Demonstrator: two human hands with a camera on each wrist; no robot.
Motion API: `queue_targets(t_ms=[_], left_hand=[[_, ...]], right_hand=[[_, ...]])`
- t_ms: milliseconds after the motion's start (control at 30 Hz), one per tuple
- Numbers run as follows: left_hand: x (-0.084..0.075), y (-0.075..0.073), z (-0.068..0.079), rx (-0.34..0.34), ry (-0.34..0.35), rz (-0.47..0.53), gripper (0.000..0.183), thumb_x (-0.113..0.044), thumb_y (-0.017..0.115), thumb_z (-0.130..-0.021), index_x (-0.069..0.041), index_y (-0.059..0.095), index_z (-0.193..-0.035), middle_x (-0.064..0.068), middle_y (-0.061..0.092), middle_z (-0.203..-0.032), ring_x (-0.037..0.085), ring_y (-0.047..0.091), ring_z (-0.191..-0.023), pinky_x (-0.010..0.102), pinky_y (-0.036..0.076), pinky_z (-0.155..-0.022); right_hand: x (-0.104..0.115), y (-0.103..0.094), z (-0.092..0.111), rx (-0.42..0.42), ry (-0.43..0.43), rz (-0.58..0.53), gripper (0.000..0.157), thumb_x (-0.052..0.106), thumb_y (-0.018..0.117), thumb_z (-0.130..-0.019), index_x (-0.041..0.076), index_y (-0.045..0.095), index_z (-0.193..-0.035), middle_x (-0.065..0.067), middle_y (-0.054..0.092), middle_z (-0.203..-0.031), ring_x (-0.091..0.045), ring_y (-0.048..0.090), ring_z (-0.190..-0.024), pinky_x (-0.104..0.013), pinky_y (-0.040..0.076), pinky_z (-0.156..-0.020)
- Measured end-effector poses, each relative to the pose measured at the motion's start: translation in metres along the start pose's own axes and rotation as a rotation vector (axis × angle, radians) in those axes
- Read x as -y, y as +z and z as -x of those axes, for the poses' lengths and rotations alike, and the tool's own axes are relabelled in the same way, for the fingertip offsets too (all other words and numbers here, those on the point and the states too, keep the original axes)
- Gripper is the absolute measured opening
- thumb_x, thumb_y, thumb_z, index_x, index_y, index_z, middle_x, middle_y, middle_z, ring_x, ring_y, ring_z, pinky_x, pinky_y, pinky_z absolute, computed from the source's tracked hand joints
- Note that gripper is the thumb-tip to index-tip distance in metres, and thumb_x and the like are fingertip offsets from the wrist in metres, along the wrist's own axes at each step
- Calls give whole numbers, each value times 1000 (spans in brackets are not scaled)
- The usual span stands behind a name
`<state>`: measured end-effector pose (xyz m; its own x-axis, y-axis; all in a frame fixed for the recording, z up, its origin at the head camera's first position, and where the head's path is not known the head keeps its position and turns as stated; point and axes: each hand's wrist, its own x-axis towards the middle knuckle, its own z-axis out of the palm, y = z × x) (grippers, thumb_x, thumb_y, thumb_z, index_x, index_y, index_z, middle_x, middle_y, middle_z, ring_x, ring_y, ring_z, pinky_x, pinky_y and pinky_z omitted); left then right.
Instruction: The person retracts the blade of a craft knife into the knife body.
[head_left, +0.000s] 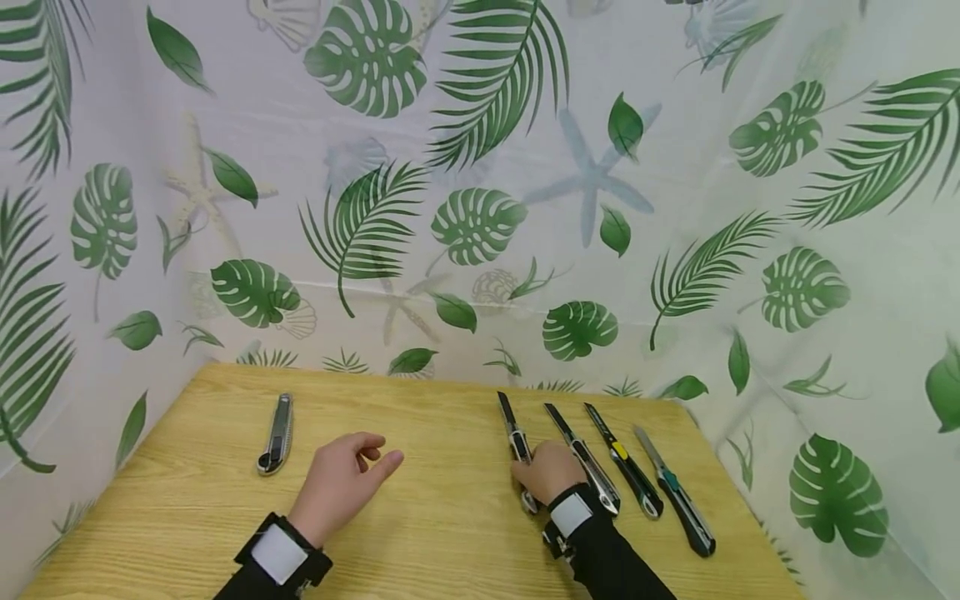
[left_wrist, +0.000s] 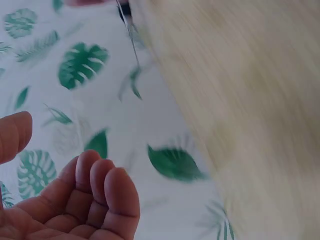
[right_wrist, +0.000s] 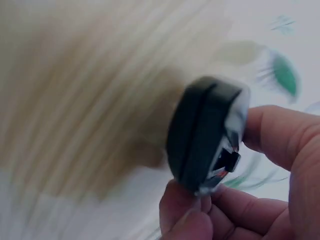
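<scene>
At the far left of the wooden tabletop [head_left: 435, 525], well apart from the held cutter [head_left: 512, 427], lies a grey-and-black snap-off knife [head_left: 276, 437]. Nearer the held cutter, yet apart from it on its left side, is the left hand [head_left: 347, 479], holding nothing, fingers loosely bent and thumb standing away from them. The held cutter itself is pinched between the thumb and fingers of the right hand [head_left: 553, 472], which hides part of its handle; its dark blade points away from the person. Whether it touches the wood I cannot tell. Just right of the held cutter, closest to the gripping hand and crowding its right side, is a silver-and-black knife [head_left: 596, 479]. Next rightward from the held cutter comes a black knife with a yellow slider [head_left: 633, 475], then, farthest right, a black-and-teal knife [head_left: 684, 507]. A leaf-patterned sheet [head_left: 480, 292] hangs beyond the held cutter.
</scene>
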<state>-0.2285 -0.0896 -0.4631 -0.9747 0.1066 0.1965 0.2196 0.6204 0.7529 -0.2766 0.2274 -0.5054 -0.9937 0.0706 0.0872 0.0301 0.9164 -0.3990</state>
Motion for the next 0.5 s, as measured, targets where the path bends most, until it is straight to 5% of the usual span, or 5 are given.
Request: queue_targets(t_ms=[200,333,500], left_hand=[[-27,31,23,152,-2,230,63,-54,67,-95,-3,65,-132,9,71,-110,12,67,-86,34,56,-73],[-38,51,36,237,47,364,62,-46,68,-97,-1,59,-139,13,71,-117,16,71,-85,31,58,-70],[-41,63,46,222,74,492,40,-28,68,-100,-3,64,-132,6,73,-102,23,73,-79,29,57,-64]], right_hand=[[50,-20,30,32,-123,-383,32,43,74,-92,11,75,-89,4,66,-73,-11,60,-64,-31,48,-56],[75,-32,54,15,-153,-557,40,49,75,-90,9,75,-99,2,70,-80,-13,65,-69,-33,54,-63],[87,-33,75,-32,-145,-664,40,48,78,-88,11,73,-99,2,69,-80,-14,67,-66,-30,54,-62]])
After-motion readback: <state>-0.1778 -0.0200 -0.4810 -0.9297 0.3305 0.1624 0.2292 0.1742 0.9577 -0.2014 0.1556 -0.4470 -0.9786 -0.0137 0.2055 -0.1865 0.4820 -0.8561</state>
